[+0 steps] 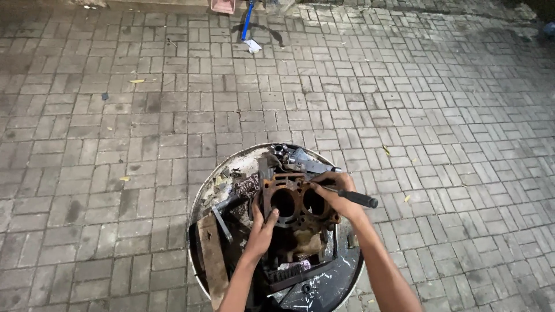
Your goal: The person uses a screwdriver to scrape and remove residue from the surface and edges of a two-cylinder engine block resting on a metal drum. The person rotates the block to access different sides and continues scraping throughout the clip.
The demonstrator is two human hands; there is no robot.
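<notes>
A rusty two-bore engine block (295, 205) stands upright in the middle of a round metal drum top (202, 193) that serves as a desk on brick paving (115, 115). The left hand (263, 228) presses its open grip against the block's near-left face, apparently to steady it. The right hand (335, 190), at the block's right edge, is clamped on a black-handled tool (355, 199) whose tip meets the block. A wooden plank (213, 263) lies left of the block, with loose metal parts (292, 157) beyond it.

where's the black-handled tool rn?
Head view, lower centre-right: tool in the right hand, at the right edge of the rusty engine block on the round drum top.
</notes>
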